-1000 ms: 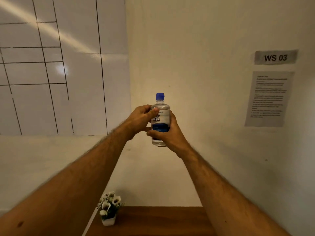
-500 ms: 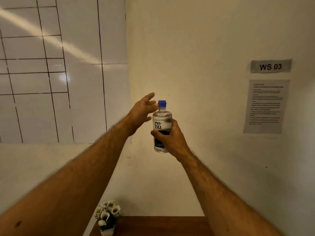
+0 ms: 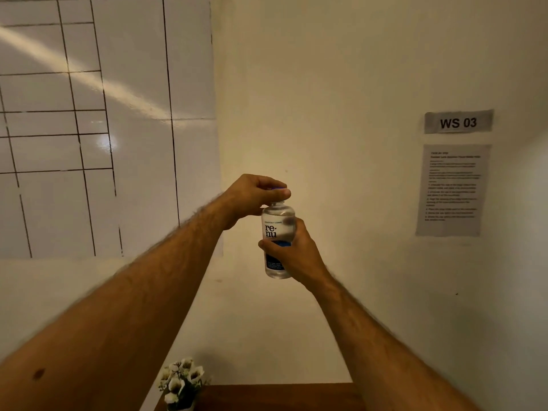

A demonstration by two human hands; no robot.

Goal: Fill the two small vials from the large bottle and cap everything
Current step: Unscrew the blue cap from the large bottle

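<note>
Right hand (image 3: 292,256) grips bottle (image 3: 278,232), left hand (image 3: 255,192) pinches its cap (image 3: 277,189); flowers (image 3: 181,381) on table (image 3: 281,397) below

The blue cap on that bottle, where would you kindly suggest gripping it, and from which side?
Grip the blue cap around its round side wall, coming from above, as the left hand does. The bottle stands upright in the right hand, leaving its top exposed.
</note>
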